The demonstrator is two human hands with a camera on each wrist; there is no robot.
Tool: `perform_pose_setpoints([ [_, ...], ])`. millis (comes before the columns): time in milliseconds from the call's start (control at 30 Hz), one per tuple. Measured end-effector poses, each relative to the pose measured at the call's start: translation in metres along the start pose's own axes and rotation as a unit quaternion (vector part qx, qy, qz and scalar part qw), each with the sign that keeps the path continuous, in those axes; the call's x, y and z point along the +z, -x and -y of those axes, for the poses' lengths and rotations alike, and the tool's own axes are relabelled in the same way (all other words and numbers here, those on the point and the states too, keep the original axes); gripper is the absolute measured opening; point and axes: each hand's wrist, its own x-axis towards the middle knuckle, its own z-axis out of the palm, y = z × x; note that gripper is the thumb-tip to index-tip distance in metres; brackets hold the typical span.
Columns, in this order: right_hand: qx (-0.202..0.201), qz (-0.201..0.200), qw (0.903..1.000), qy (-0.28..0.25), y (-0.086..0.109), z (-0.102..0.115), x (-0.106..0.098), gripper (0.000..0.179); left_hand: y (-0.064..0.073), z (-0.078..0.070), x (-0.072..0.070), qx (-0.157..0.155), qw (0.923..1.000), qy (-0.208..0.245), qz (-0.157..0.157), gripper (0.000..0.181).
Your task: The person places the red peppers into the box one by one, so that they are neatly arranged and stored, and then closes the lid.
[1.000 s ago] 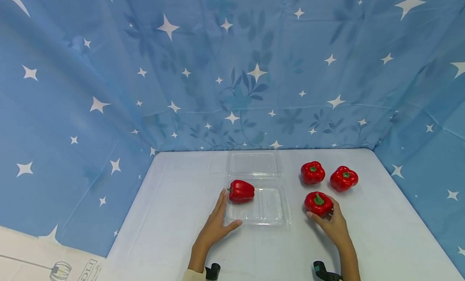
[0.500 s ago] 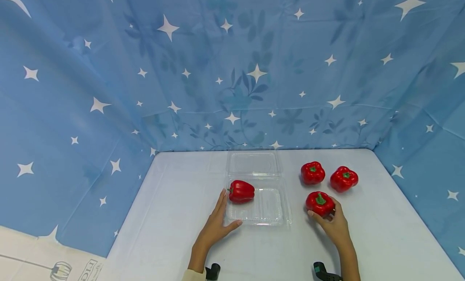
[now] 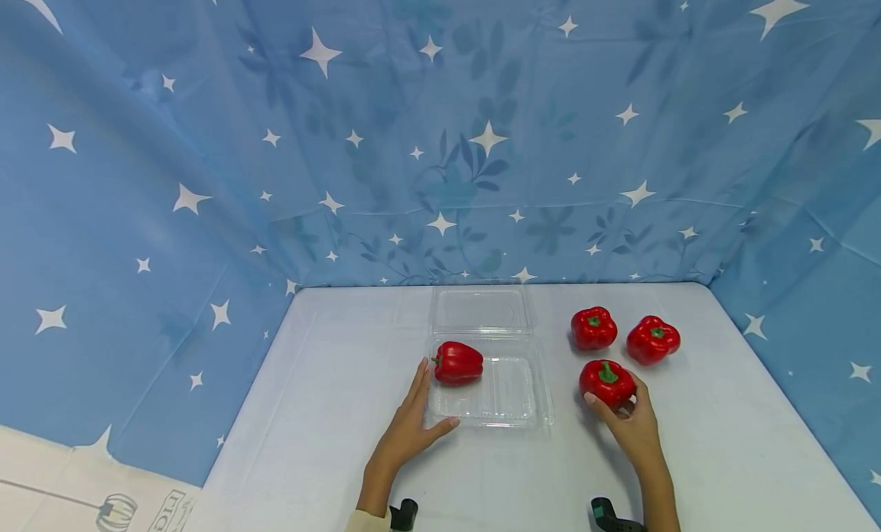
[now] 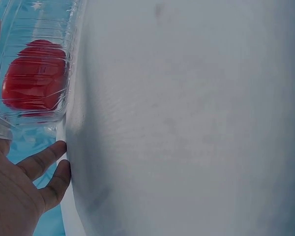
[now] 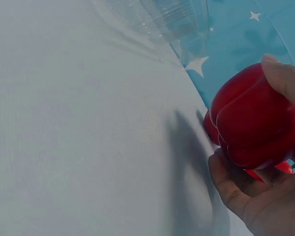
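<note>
My right hand (image 3: 634, 429) grips a red bell pepper (image 3: 607, 383) with its green stem up, thumb on the near side and fingers round the far right. In the right wrist view this pepper (image 5: 258, 120) shows its lobed side, a shadow on the cloth beside it. A clear plastic clamshell container (image 3: 512, 394) lies with its lid folded back. One bell pepper (image 3: 459, 363) is on its side in the container's left part. My left hand (image 3: 406, 433), fingers straight and thumb spread, rests at the container's left and near edges; the left wrist view shows the container wall (image 4: 39, 115) beside the fingers.
Two more red bell peppers, one (image 3: 593, 329) behind the held pepper and another (image 3: 652, 339) to its right, stand on the white tablecloth (image 3: 330, 379). The clear lid (image 3: 480, 309) lies toward the back edge. A blue star-patterned curtain (image 3: 385, 134) encloses the back and sides.
My right hand has shifted the gripped pepper very slightly right and up in the head view. The left hand and container stay in place.
</note>
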Motion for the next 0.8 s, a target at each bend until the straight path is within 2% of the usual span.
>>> perform_pose_setpoints([
  [267, -0.013, -0.001, 0.9996, -0.026, 0.000, 0.002, 0.003, 0.090, 0.000, 0.000, 0.000, 0.008, 1.0000, -0.004, -0.002, 0.104],
  [533, 0.005, 0.005, 0.9980, -0.062, 0.000, 0.003, 0.007, 0.088, -0.001, 0.001, 0.000, 0.009, 0.9999, -0.008, -0.004, 0.103],
  [800, -0.006, 0.010, 0.9967, -0.080, -0.002, 0.008, 0.012, 0.090, 0.001, 0.002, 0.000, 0.006, 1.0000, -0.004, -0.002, 0.104],
])
